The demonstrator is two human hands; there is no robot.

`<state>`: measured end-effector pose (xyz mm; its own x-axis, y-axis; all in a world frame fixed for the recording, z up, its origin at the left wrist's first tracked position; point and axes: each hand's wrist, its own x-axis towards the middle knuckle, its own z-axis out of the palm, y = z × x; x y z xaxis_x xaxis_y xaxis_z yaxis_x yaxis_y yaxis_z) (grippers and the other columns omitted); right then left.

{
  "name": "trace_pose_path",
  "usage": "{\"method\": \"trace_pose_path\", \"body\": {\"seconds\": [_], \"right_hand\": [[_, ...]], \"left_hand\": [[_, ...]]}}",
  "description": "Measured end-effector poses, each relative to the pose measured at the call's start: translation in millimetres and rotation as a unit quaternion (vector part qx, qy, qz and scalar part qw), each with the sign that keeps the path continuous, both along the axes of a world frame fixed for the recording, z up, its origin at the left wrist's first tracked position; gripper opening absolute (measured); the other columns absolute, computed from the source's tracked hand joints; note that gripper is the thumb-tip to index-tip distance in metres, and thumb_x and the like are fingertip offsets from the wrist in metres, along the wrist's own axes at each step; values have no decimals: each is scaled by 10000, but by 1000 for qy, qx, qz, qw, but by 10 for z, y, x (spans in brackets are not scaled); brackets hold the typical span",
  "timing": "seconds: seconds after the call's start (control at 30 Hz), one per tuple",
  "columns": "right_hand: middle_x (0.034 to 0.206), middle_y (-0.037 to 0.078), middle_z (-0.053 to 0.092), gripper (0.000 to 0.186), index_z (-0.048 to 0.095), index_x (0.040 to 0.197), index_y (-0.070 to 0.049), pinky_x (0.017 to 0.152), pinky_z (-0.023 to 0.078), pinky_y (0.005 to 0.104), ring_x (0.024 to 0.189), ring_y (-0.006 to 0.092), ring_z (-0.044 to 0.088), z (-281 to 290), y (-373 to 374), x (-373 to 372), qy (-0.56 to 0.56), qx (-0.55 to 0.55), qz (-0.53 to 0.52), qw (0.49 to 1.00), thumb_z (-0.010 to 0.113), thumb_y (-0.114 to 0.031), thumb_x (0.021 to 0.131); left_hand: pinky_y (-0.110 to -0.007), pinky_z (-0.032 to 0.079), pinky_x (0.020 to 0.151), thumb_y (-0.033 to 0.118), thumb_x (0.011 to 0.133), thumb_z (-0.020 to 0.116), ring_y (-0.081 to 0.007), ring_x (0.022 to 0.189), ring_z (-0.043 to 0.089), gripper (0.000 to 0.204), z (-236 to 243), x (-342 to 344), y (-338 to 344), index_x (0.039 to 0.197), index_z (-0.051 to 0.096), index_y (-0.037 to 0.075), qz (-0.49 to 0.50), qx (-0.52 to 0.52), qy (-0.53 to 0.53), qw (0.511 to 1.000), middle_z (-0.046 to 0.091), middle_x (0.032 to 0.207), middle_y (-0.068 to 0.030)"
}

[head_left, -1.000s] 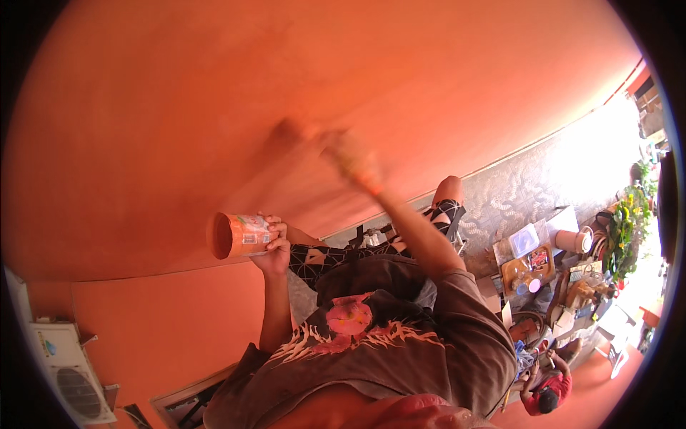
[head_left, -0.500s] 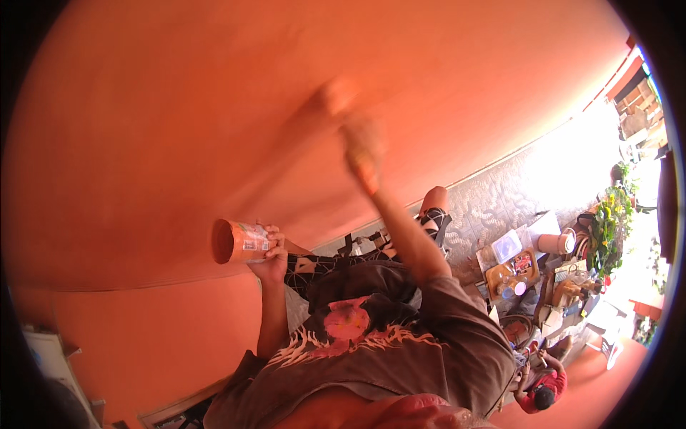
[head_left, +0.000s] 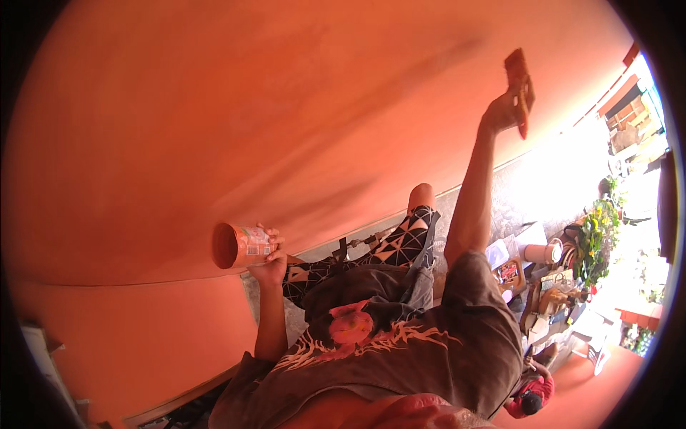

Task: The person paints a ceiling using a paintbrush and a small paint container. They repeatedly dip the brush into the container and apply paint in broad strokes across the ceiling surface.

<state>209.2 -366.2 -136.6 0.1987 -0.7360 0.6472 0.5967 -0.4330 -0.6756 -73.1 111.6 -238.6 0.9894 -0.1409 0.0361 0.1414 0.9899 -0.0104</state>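
Note:
My left hand is wrapped round a plastic tub with a printed label, smeared orange inside. The tub is tilted, its mouth facing left. Far up on the right, my right hand grips a paintbrush by its handle, the bristle end pointing up, close to the orange wall. Whether the bristles touch the wall I cannot tell. My right arm is stretched out long and throws a dark shadow across the wall.
On the right lie a tray with items, a pinkish bucket and green plants. Lower right, a person in red sits. A white chair stands nearby. A ledge line runs along the wall at left.
My right hand has swung up and to the right with the paintbrush, from mid-wall to near the bright opening. My left hand holds the tub in nearly the same place.

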Motion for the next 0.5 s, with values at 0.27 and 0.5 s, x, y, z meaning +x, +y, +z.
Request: {"method": "trace_pose_path", "body": {"seconds": [0.27,0.5], "right_hand": [[1097,131,681,272,730,1067,-66,813,540,381,952,298,669,-176,2483,-927,-16,-255,287,923,721,-58,796],[1257,127,656,287,674,1205,7,907,504,350,1055,244,636,-340,1213,26,-28,-137,187,972,516,-69,978]], "left_hand": [[-321,572,729,375,910,644,-292,1129,506,619,10,-81,87,1405,500,33,10,18,25,999,486,1255,-176],[-317,573,719,400,910,645,-293,1121,503,631,67,18,20,1407,505,37,-8,21,3,1000,484,1252,-174]]}}
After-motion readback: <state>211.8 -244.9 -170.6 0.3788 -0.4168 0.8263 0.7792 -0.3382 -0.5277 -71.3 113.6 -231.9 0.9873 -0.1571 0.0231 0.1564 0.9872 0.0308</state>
